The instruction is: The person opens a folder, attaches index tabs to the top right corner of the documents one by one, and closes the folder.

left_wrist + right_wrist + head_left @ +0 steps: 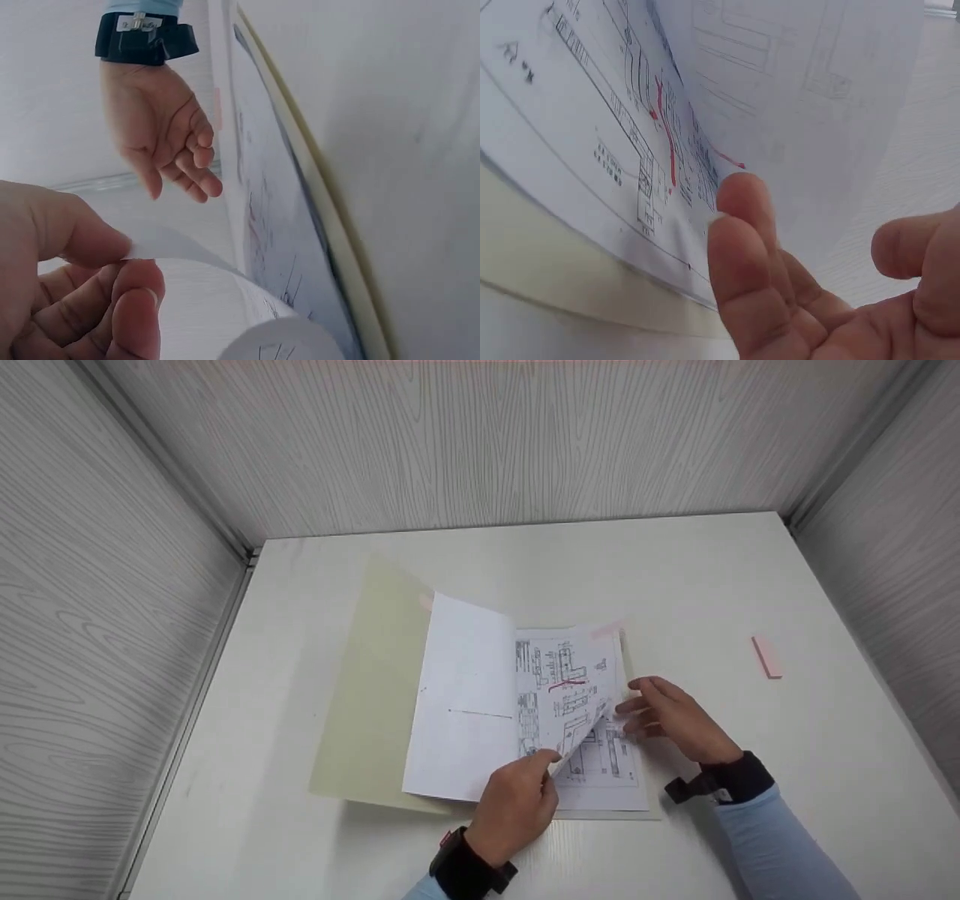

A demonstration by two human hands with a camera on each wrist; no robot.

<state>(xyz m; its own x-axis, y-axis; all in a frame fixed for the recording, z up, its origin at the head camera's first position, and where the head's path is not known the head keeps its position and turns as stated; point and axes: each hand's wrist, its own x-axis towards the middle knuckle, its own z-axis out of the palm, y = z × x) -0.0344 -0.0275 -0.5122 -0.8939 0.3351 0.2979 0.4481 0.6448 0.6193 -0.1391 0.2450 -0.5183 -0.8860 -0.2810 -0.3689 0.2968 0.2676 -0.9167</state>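
Note:
A pale yellow folder (367,690) lies open on the table, its cover raised at the left. A blank-backed white page (469,690) leans over beside that cover. On the right are sheets with technical drawings; a red line marks the upper drawing sheet (551,660). My left hand (517,802) pinches the lower right corner of this sheet between thumb and fingers, as the left wrist view shows, and the sheet curls up off the lower drawing (622,772). By the folder's right edge is my right hand (679,720), fingers loosely bent, thumb apart, holding nothing.
A small pink block (766,658) lies on the white table (825,750) to the right. Pink tabs (607,628) show at the sheet's top edge. Grey wood-grain panels (480,442) stand around the back and sides.

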